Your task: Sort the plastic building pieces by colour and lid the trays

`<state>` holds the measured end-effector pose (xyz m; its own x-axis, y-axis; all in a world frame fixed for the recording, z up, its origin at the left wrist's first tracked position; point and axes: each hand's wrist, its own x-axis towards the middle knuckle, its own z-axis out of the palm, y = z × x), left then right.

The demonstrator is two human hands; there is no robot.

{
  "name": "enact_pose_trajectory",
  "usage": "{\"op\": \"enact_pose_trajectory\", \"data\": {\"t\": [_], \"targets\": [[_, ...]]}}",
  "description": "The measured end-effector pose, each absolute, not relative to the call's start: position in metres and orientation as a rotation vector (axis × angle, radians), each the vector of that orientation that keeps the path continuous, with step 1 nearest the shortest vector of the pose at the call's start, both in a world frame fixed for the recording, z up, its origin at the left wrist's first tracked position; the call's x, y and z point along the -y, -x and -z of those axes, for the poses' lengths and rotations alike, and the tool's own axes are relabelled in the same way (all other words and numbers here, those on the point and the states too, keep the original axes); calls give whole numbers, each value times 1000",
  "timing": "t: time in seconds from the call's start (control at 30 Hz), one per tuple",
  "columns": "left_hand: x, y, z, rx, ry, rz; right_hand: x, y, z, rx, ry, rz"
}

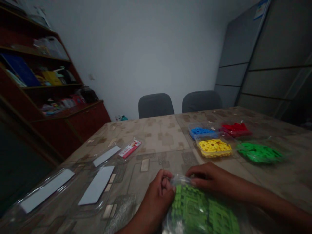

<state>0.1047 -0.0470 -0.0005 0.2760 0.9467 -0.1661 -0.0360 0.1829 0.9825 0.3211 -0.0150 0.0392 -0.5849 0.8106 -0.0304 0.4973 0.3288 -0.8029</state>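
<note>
A clear plastic bag (pixel 200 211) full of light green plastic pieces lies on the table just in front of me, its lower part cut off by the frame edge. My left hand (pixel 159 195) is closed on the bag's upper left corner, fingers curled in and thumb pressed against the plastic. At the top edge, the curled fingers of my right hand (pixel 206 175) grip the film from the right side. Beyond my right hand stand clear trays of yellow pieces (pixel 214 148), green pieces (pixel 259 152), blue pieces (pixel 201 131) and red pieces (pixel 236 129).
Clear lids with white labels (pixel 97 185) and a red-and-white card (pixel 130 149) lie on the left of the patterned tablecloth (pixel 156 133). Crumpled clear film (pixel 123 211) is near my left forearm. Two grey chairs (pixel 156 105) stand behind the table, a wooden shelf unit (pixel 70 123) at left.
</note>
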Motion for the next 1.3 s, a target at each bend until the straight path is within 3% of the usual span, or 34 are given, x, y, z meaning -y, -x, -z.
{"op": "enact_pose_trajectory", "data": {"t": [0.4, 0.93, 1.3], "targets": [[73, -107, 6, -1102, -1431, -830, 66, -357, -19, 1982, 1433, -903], [79, -113, 6, -1010, -1264, -884, 82, -364, -11, 1469, 1494, -1364], [76, -116, 4, -1071, -1269, -919, 87, -363, -21, 1479, 1534, -1241]]}}
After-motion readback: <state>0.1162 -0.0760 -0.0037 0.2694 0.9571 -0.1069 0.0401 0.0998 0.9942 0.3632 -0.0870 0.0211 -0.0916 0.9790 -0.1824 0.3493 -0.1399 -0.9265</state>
